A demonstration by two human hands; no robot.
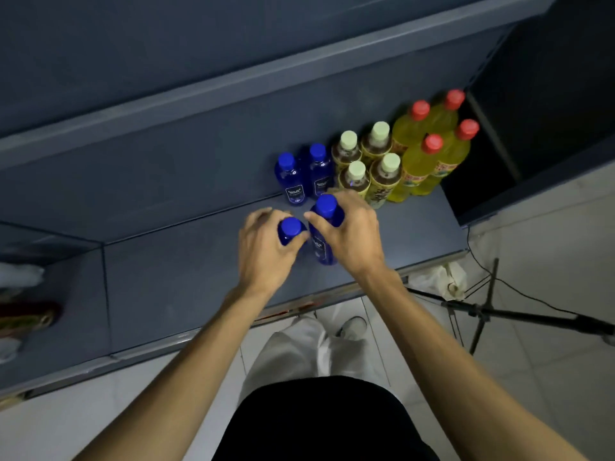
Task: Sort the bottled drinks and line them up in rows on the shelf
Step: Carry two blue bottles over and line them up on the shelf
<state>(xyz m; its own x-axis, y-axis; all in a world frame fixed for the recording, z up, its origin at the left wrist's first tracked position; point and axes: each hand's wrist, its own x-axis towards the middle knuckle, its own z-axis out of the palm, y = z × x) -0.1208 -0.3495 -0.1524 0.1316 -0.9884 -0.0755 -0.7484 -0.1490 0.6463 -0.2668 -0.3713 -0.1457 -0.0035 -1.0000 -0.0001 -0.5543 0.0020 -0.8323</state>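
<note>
Each hand grips a blue-capped, clear blue bottle: left hand (266,247) one bottle (289,231), right hand (352,234) another (324,227).

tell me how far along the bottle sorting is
Done: four yellow bottles, four tea bottles and two blue bottles stand grouped at the back. In hand: left hand and right hand each grip another blue bottle. Left: setting those two down in line.

Shelf (199,287) carrying 10 bottles at its far right, 2 more bottles (324,227) nearer, just in front of the leftmost pair (304,174), 1 in each of the hands, tripod (482,314) on the floor (549,261) right of the shelf
</note>
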